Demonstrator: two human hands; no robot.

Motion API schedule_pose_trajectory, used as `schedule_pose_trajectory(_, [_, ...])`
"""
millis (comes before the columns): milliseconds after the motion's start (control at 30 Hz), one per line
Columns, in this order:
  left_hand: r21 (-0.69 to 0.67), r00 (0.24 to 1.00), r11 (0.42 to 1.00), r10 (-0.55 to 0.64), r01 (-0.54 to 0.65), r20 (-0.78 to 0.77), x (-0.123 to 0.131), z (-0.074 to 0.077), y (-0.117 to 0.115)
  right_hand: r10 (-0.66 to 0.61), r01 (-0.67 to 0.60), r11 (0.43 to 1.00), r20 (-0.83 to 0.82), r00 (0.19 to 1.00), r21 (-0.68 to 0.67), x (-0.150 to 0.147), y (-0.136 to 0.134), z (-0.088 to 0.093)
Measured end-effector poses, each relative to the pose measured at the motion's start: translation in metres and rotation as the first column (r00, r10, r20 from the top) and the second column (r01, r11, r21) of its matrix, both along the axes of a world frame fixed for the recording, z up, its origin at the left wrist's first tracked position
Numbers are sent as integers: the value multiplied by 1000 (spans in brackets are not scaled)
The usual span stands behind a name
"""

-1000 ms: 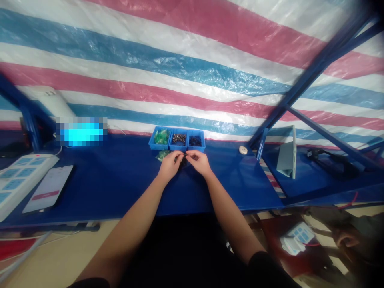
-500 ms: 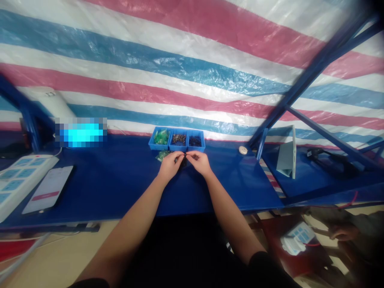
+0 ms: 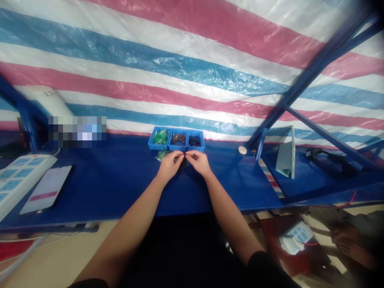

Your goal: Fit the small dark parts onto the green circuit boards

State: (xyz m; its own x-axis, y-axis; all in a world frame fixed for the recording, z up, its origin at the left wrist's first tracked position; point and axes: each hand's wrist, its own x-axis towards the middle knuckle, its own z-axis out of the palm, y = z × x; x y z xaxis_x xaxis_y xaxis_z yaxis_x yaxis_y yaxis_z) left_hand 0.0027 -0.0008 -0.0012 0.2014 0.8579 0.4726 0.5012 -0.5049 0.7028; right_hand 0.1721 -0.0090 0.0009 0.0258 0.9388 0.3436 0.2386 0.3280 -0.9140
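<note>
Center frame | left hand (image 3: 170, 164) and right hand (image 3: 199, 162) pinch small dark part (image 3: 184, 153) | probably light, stiff; best held by edges

Black top (image 3: 186, 252), short black sleeves (image 3: 260, 264), bare forearms (image 3: 142, 214), bare hands (image 3: 170, 166)

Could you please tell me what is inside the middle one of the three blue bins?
The middle bin holds many small pieces, some brassy and some dark, too small to identify. Whatever lies beneath the top ones is covered.
</note>
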Motion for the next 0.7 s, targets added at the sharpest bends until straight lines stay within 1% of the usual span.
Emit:
schedule_pose_trajectory(133, [15, 1000, 1000, 4, -4, 8, 0, 0, 1, 1, -1, 1000, 5, 1000, -1, 0, -1, 1])
schedule_pose_trajectory(367, [6, 999, 1000, -23, 23, -33, -1, 4, -2, -3, 3, 1000, 22, 1000, 14, 0, -1, 1])
schedule_pose_trajectory(567, [6, 1000, 1000, 6, -6, 12, 0, 0, 0, -13, 13, 1000, 14, 1000, 13, 0, 0, 1])
schedule_pose_trajectory(700, [8, 1000, 1000, -6, 6, 10, -1, 1, 1, -10, 9, 1000, 21, 1000, 20, 0, -1, 1])
